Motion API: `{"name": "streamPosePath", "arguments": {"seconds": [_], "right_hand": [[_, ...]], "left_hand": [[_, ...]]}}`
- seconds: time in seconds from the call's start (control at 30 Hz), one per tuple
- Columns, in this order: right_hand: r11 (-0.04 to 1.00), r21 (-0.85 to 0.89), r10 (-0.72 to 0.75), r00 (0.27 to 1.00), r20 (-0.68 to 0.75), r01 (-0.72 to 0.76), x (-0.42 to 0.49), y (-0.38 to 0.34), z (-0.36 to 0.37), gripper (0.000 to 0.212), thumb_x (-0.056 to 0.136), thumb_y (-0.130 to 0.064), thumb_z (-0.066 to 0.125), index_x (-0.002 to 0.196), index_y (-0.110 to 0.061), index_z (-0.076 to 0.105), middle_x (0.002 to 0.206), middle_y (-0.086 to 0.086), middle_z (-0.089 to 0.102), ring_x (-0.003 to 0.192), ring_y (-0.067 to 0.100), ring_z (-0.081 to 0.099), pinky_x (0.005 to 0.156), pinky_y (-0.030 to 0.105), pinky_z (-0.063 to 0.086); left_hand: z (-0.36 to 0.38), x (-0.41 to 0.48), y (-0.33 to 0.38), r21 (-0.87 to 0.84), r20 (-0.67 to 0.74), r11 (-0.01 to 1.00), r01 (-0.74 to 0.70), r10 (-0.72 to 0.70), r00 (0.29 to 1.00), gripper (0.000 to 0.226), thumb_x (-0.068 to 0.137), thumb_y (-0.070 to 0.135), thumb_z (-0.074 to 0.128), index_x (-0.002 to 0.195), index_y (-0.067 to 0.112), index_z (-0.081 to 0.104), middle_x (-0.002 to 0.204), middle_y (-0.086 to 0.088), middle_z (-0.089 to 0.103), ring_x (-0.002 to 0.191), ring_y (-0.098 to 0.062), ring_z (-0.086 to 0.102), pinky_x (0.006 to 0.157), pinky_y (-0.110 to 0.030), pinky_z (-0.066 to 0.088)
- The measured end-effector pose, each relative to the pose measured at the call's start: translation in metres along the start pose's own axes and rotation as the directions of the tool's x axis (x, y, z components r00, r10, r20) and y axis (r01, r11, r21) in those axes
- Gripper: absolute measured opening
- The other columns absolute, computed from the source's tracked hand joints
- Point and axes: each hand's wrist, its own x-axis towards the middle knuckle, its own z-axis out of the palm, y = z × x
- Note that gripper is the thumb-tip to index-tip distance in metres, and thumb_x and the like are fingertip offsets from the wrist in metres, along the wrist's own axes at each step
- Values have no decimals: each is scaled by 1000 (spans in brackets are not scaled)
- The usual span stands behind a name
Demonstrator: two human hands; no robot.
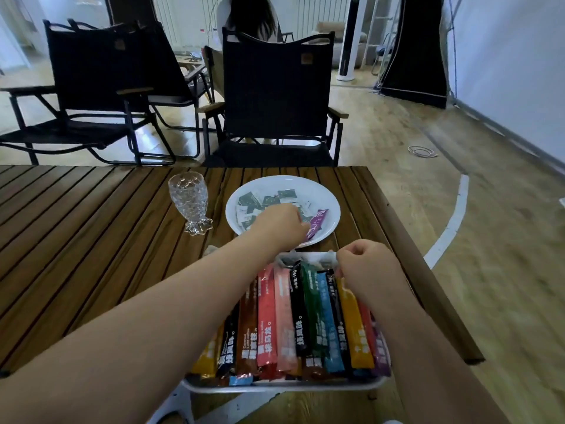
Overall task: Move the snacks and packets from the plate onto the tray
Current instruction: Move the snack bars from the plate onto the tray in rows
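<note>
A white round plate point(330, 203) sits on the slatted wooden table and holds several small dark green and white packets point(249, 199) plus one purple stick packet point(317, 223). My left hand point(279, 223) reaches into the plate, its fingers curled down at the purple stick packet; the grip itself is hidden. A white tray point(284, 386) at the near table edge is filled with several long coloured stick packets point(282, 313). My right hand point(365, 270) hovers over the tray's far right end with fingers curled; whether it pinches anything is hidden.
A clear textured glass point(189, 198) stands left of the plate. Black folding chairs point(275, 96) stand beyond the table's far edge. The table's right edge point(428, 270) runs close to the tray. A person sits in the background.
</note>
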Motion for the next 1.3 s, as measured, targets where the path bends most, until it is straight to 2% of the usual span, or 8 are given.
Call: {"name": "streamPosePath", "arguments": {"seconds": [0.27, 0.4, 0.6, 0.8, 0.93, 1.03, 1.17, 1.3], "right_hand": [[997, -11, 81, 996, 21, -81, 11, 25, -24, 12, 97, -33, 57, 89, -27, 64, 84, -5, 66, 82, 10, 64, 61, 23, 44], [997, 38, 67, 998, -13, -67, 14, 27, -26, 11, 97, -30, 58, 102, -24, 66, 88, -8, 65, 85, 10, 62, 60, 22, 40], [986, 82, -139, 988, -61, 144, 6, 15, -22, 57, 95, -25, 66, 148, -29, 44, 136, -8, 53, 119, 13, 54, 84, 25, 49], [934, 182, -343, 916, 208, 308, -9, 1, -15, 10, 91, -35, 73, 92, -24, 72, 92, -7, 73, 89, 13, 70, 77, 36, 60], [907, 229, -407, 873, 268, 353, -18, -2, -11, 8, 87, -36, 77, 87, -29, 73, 89, -7, 75, 86, 10, 71, 68, 28, 61], [903, 315, -398, 847, 352, 293, -24, -3, -11, 19, 87, -48, 72, 91, -30, 74, 88, -8, 77, 83, 6, 73, 63, 17, 55], [932, 324, -321, 792, 519, 165, -26, -6, -8, 20, 90, -52, 67, 100, -37, 76, 94, -3, 79, 79, 8, 71, 71, 26, 54], [937, 337, -277, 781, 559, 91, -24, -14, 0, 14, 87, -42, 73, 95, -31, 76, 97, -1, 80, 89, 15, 76, 70, 25, 56]], "left_hand": [[32, 47, 10, 290, 24, 956, 35, -44, 999, 19, 91, 25, 64, 95, 7, 68, 74, -5, 58, 75, -25, 59, 62, -33, 46], [16, 32, 4, 121, -63, 993, -9, 17, 998, 18, 96, 24, 60, 94, 8, 68, 91, -12, 70, 84, -28, 63, 69, -36, 49], [-14, -47, -15, -175, -195, 965, -196, 161, 967, 20, 105, 19, 49, 86, 23, 54, 77, 5, 70, 68, -6, 69, 60, -26, 53], [-28, -118, -32, -502, -224, 850, -157, 47, 973, 22, 103, 35, 54, 87, 24, 63, 68, 2, 69, 55, -6, 59, 51, -20, 45], [-32, -143, -51, -665, -147, 733, -142, 57, 987, 4, 90, 18, 73, 93, 19, 70, 83, -1, 76, 68, -11, 70, 53, -19, 53], [-40, -147, -66, -633, -179, 746, -207, 120, 977, 15, 85, 4, 76, 86, 18, 73, 96, 2, 76, 88, -15, 72, 75, -28, 61], [-54, -141, -76, -669, -173, 690, -274, 214, 961, 25, 85, -6, 71, 73, 15, 73, 108, 3, 75, 105, -13, 70, 83, -27, 60], [-61, -135, -89, -723, -56, 665, -188, 214, 975, 25, 88, 0, 72, 99, 22, 75, 111, 1, 74, 103, -15, 72, 86, -27, 59]]}}
